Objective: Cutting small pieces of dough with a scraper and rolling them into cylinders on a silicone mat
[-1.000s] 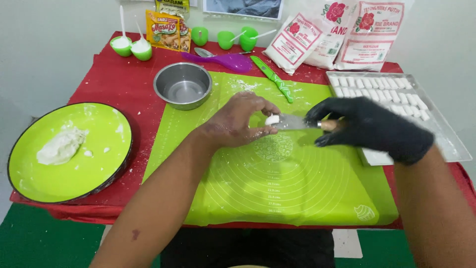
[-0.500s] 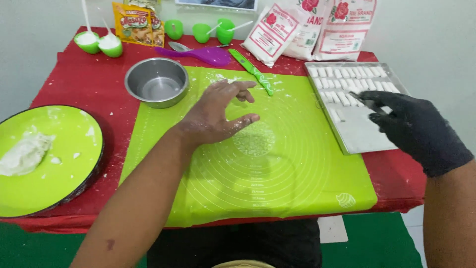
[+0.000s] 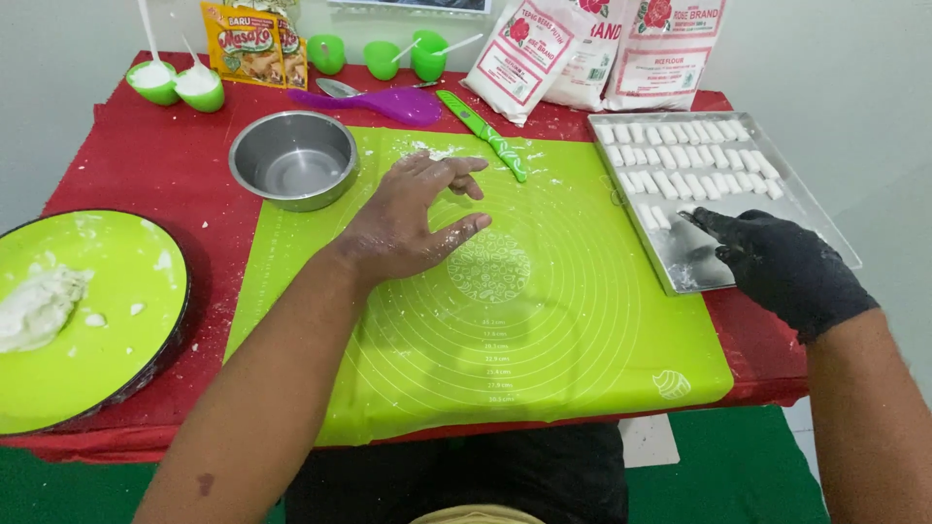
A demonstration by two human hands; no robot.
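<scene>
Head view looks down on your two forearms reaching out over a green silicone baking mat (image 3: 544, 330) that covers the middle of the surface (image 3: 146, 165), which is draped in red cloth. Nearest you on the left, a round green plate (image 3: 107, 330) with a dark rim carries a lump of white dough (image 3: 34, 309) at its left side and a few crumbs. Your bare left hand (image 3: 413, 218) lies on the mat just above its printed centre circle, palm down, fingers spread and loosely curved, dusted with flour and holding nothing. Your right hand (image 3: 777, 267), in a black glove, sits over the near corner of a metal tray (image 3: 709, 272) at the mat's right edge; its fingers are curled and the fingertips reach toward the nearest white dough pieces (image 3: 689, 160), but you cannot tell from here whether anything is pinched between them. Those pieces lie in rows across the far half of the tray, while its near half is bare metal. Farther out, an empty steel bowl (image 3: 294, 158) stands at the mat's far left corner, and a green-handled knife (image 3: 482, 134) lies slantwise on the mat's far edge. Beyond them a purple spoon (image 3: 383, 102), small green cups (image 3: 175, 82), yellow sachets (image 3: 252, 44) and white flour bags (image 3: 602, 53) line the back of the surface.
</scene>
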